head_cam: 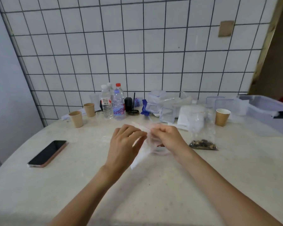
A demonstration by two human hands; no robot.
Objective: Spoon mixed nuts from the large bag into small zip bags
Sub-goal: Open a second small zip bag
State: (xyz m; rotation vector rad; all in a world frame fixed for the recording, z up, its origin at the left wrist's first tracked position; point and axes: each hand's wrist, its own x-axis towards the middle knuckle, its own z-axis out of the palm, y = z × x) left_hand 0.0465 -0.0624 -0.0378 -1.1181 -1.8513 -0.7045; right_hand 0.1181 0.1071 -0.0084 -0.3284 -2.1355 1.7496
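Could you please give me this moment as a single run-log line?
left hand: pinches small zip bag | right hand: pinches same bag's top | large bag: upright on table, nuts at bottom | spoon: not visible

Two bare arms come up from the bottom of the picture. The left hand (126,141) and the right hand (167,137) wear no gloves, rings or watch. No sleeves show on either arm up to the picture's edge.

I see a pale marbled surface (88,185) against a white tiled wall (137,46) with dark grout, a doorway (278,62) at right.
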